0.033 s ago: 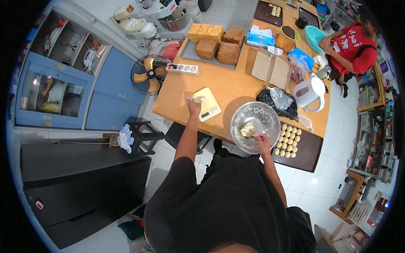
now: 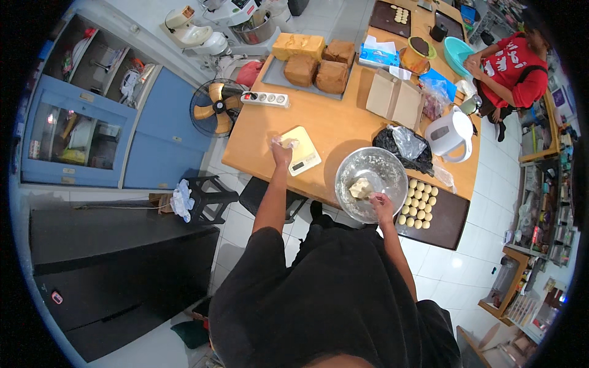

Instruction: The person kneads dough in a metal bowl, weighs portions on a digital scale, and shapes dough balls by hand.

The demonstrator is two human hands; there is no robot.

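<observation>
My left hand (image 2: 282, 151) is over the near left side of a pale yellow kitchen scale (image 2: 305, 153), its fingers stretched out and apart. Something whitish and filmy covers the fingertips; I cannot tell if it is dough or thin plastic. My right hand (image 2: 381, 203) is over the near right part of a large steel mixing bowl (image 2: 392, 164), fingers closed; whatever they may hold is hidden. Beside those fingers, a lump of pale dough (image 2: 361, 188) lies inside the bowl. Right of the bowl, a dark baking tray (image 2: 448, 224) carries several rows of round dough balls (image 2: 419, 205).
Beyond the bowl are a black plastic bag (image 2: 392, 146), a white electric kettle (image 2: 448, 134) and an open cardboard box (image 2: 392, 98). Loaves (image 2: 331, 76) sit on a tray at the far left, near a power strip (image 2: 265, 99). Someone in red (image 2: 512, 67) stands across the table.
</observation>
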